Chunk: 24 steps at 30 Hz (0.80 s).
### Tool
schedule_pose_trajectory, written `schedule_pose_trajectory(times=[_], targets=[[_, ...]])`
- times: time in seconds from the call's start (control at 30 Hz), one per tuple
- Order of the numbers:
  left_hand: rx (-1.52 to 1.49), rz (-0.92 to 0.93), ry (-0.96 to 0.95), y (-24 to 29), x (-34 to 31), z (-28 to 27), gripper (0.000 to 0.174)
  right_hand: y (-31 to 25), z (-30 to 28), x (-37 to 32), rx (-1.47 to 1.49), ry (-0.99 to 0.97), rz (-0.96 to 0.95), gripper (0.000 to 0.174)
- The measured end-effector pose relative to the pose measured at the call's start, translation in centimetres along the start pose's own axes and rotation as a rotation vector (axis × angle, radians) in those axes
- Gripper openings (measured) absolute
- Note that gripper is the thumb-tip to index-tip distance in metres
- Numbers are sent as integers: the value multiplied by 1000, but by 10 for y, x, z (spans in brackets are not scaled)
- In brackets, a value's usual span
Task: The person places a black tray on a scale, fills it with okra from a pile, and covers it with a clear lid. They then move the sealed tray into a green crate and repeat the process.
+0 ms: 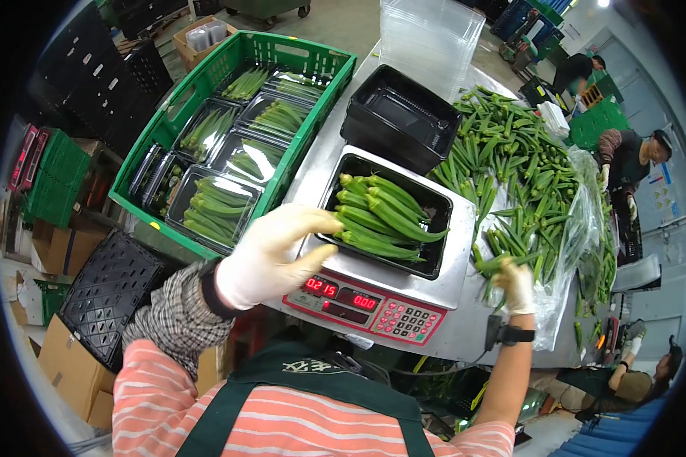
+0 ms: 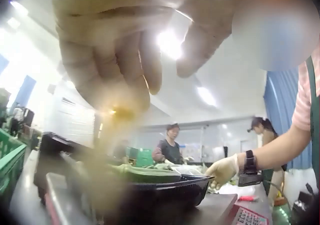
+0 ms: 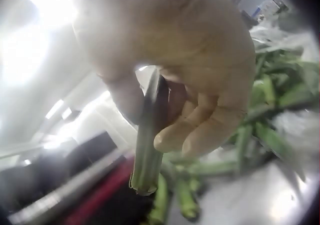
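Note:
My gloved left hand [image 1: 270,255] hovers at the left edge of a black plastic tray [image 1: 437,255], thumb and fingers spread apart and holding nothing. Several okra pods [image 1: 385,213] lie side by side in that tray. The tray sits on the steel pan of a red weighing scale [image 1: 366,306], whose left display reads 0.215. To the right of the scale, my gloved right hand [image 1: 515,288] pinches a single okra pod [image 3: 149,147] between thumb and fingers. Right beside this hand lies a big heap of loose okra [image 1: 522,167].
Behind the scale pan stands a stack of empty black trays [image 1: 404,114], with clear plastic lids [image 1: 427,38] farther back. A green crate [image 1: 282,186] on the left holds covered okra packs. Clear plastic film [image 1: 572,251] borders the heap. Other people work at the right.

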<state>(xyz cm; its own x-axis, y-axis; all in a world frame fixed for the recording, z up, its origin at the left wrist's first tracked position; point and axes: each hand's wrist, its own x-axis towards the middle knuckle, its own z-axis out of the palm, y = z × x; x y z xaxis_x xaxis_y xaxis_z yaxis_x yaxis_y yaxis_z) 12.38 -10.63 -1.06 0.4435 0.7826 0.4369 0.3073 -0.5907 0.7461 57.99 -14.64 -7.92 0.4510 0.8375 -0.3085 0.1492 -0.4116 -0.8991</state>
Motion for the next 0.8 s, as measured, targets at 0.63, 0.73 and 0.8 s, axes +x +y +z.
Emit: schedule_pose_trajectory(times=[0.63,0.73,0.8], targets=[[314,346,-217,-11,69,5,33,-293,153,109,-895,171,-1295,17],[138,271,-165,-15,44,-32,32,-317,192,154,-1165,227,-1277,20],[111,123,-177,-24,23,-54,31,-325,208,176,-1165,197,-1144,21]])
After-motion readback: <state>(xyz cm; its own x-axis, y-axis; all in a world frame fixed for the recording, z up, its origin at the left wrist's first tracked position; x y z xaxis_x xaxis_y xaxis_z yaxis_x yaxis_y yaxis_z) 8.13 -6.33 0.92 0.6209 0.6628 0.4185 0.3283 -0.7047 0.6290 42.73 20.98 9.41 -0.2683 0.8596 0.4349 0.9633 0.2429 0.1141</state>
